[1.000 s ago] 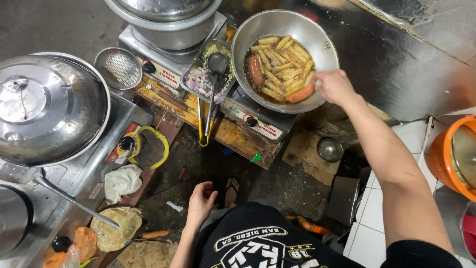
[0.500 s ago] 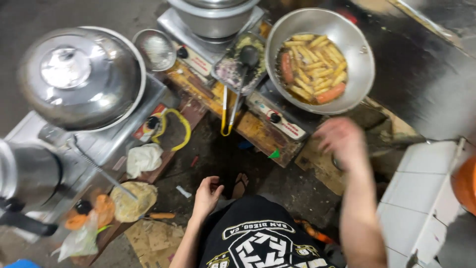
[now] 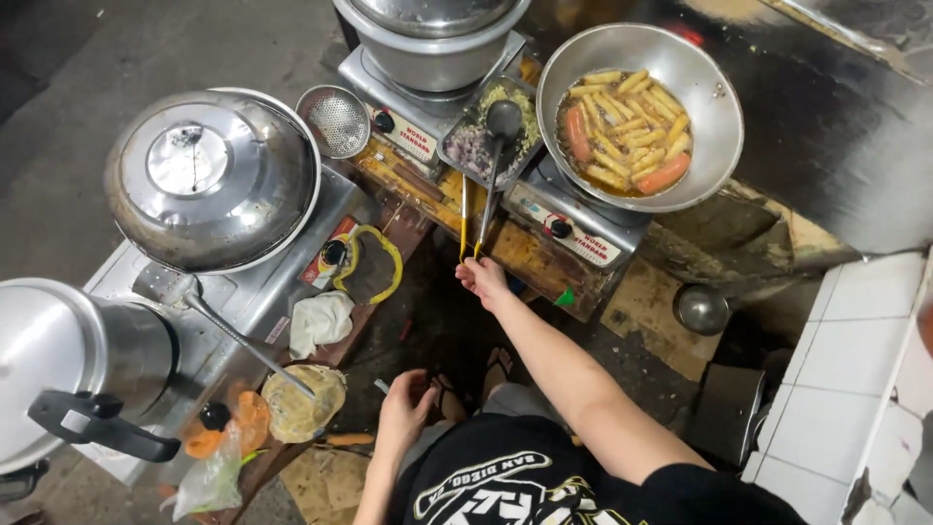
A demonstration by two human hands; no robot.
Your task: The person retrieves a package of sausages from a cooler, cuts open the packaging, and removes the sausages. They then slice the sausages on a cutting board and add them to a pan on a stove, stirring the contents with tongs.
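Observation:
My right hand (image 3: 483, 278) reaches forward and touches the yellow ends of the tong handles (image 3: 469, 226), which hang off a metal tray of chopped food (image 3: 486, 131). A ladle (image 3: 501, 124) rests in that tray. To the right, a steel wok (image 3: 641, 112) on a gas burner (image 3: 573, 219) holds fries and sausages in oil. My left hand (image 3: 405, 413) hangs low by my knee, fingers loose and apart, holding nothing.
A lidded wok (image 3: 209, 180) sits on the left stove with a small strainer (image 3: 332, 121) behind it. A large pot (image 3: 68, 365) stands at the lower left, another pot (image 3: 432, 39) at the top. A small metal bowl (image 3: 702, 309) lies on the floor at right, by white tiles (image 3: 846, 379).
My right hand left the wok's rim, swung down and left, and now rests at the tong handles. The view shifted left. My left hand stayed low.

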